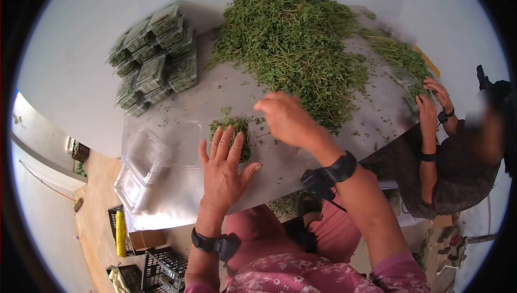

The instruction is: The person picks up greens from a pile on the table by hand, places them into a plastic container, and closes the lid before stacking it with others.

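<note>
My left hand (222, 169) is open, its spread fingers lying over leafy green herbs (235, 123) in a clear plastic clamshell box (189, 130). The lid of that box appears folded out flat to the left. My right hand (290, 121) is raised over the table, just right of the box and in front of a big herb pile (291, 40). Its fingers are curled together, slightly blurred, and what they may hold is hidden. Empty clear clamshells (141, 156) sit nested near the table's left edge.
Filled clamshells (153, 72) are stacked at the back left of the metal table (237, 86). At the right, a co-worker's hands (431, 104) handle herbs (401, 56) by a plastic box. Black crates (161, 271) stand on the floor at lower left.
</note>
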Available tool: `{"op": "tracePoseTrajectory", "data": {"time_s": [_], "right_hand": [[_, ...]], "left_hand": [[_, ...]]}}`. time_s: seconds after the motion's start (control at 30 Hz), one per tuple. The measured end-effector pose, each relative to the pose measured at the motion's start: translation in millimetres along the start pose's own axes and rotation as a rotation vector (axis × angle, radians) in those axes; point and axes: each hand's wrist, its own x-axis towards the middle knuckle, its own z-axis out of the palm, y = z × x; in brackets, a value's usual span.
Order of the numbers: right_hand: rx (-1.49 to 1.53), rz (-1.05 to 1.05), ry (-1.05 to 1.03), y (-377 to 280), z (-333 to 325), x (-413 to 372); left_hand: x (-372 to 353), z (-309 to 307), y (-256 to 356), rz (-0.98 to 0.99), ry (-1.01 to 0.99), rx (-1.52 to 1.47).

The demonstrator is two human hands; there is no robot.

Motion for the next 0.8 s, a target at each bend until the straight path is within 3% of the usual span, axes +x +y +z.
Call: {"op": "tracePoseTrajectory", "data": {"time_s": [0.1, 0.17, 0.27, 0.57, 0.8], "right_hand": [[-0.059, 0.230, -0.090, 37.4, -39.2, -6.7], [-0.021, 0.415, 0.034, 54.7, -58.3, -22.0], [-0.288, 0.637, -0.247, 75.6, -83.8, -31.3], [-0.239, 0.719, -0.319, 107.7, -58.4, -48.3], [-0.006, 0.526, -0.071, 80.8, -87.7, -45.9]], "left_hand": [[3.8, 5.0, -0.5, 0.007, -0.062, 0.016], [3.4, 11.4, -2.8, -0.001, -0.111, 0.021], [4.6, 13.7, -2.6, -0.011, -0.150, 0.025], [3.6, 15.6, 0.0, -0.033, -0.148, 0.018], [2.5, 13.5, 1.9, -0.032, -0.134, 0.054]]}}
